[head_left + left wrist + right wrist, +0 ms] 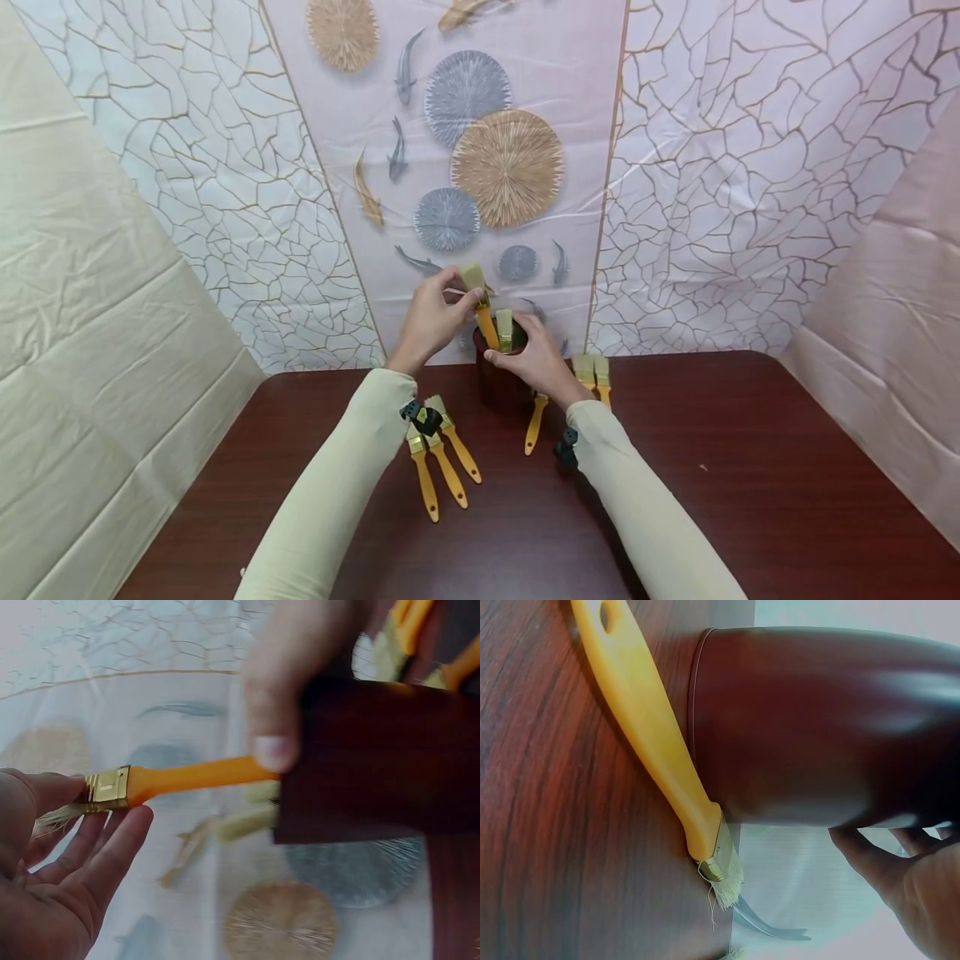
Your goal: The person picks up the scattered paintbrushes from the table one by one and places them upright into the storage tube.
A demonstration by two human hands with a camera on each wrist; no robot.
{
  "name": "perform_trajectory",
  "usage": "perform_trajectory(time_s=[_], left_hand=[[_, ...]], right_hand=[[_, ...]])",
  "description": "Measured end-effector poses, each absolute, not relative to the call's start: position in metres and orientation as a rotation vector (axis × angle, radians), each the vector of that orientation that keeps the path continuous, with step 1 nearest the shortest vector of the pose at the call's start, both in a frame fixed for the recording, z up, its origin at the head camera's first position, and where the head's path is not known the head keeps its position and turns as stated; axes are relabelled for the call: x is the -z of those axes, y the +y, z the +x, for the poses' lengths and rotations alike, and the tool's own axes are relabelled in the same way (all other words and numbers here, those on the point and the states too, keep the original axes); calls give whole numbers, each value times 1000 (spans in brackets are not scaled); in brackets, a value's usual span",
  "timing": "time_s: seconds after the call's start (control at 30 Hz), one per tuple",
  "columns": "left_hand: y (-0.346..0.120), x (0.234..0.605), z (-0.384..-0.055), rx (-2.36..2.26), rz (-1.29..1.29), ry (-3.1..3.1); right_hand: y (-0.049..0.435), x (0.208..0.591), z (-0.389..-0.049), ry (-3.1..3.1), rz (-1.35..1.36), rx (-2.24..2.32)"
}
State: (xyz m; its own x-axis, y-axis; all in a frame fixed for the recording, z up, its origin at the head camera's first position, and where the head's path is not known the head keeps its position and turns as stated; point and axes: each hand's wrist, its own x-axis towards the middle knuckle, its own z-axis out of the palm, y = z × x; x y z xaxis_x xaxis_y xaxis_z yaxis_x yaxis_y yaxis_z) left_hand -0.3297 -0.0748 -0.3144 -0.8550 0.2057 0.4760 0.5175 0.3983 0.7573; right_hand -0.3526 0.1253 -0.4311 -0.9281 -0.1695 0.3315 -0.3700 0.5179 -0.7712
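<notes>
Clock read about the cup (501, 387), head view, 12 toward the back cloth (697, 217).

Left to right: three brushes (449, 477) fanned at 7. Left hand (437, 315), at 10, pinches the held brush (486, 323) near its metal band, thumb against fingers; handle slants into the cup mouth, depth not visible. Cup upright; a standing brush (505, 329) shows bristles up, and the left wrist view shows two bristle ends there. Right hand (536, 358), at 3, is curled round the rim, thumb toward 8. Loose brush (535, 425) at 5, just beside the base. Brush pair (602, 374) between 3 and 4, partly behind the right wrist.

Possible faults (judgement): held brush may swivel, being pinched at one end. Its handle may snag on the right thumb, close beside it at the rim, or on the standing brush. Cup may tip if the right hand slackens under a sideways push. Cup sliding toward 5 would shove the loose brush; a dropped forearm could scatter the pair.

Surface: table (675, 500) dark red-brown, wood-grained, with a soft sheen toward 6. Room: creased cream hanging (112, 350) at 9; back cloth with fish, discs and crackle lines; second cream hanging (877, 308) at 3.
</notes>
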Motion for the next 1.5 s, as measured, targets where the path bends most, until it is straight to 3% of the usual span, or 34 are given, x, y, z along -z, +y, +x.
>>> perform_trajectory(time_s=[0.43, 1.1, 1.5], left_hand=[[-78, 360, -349, 1431, -788, -2370], [-85, 377, -360, 1175, -849, -2499], [-128, 354, -313, 1169, -621, -2604]], right_hand=[[124, 431, -353, -2529, 462, -1376], [128, 432, -354, -2525, 452, -1377], [127, 432, -353, -2530, 480, -1378]])
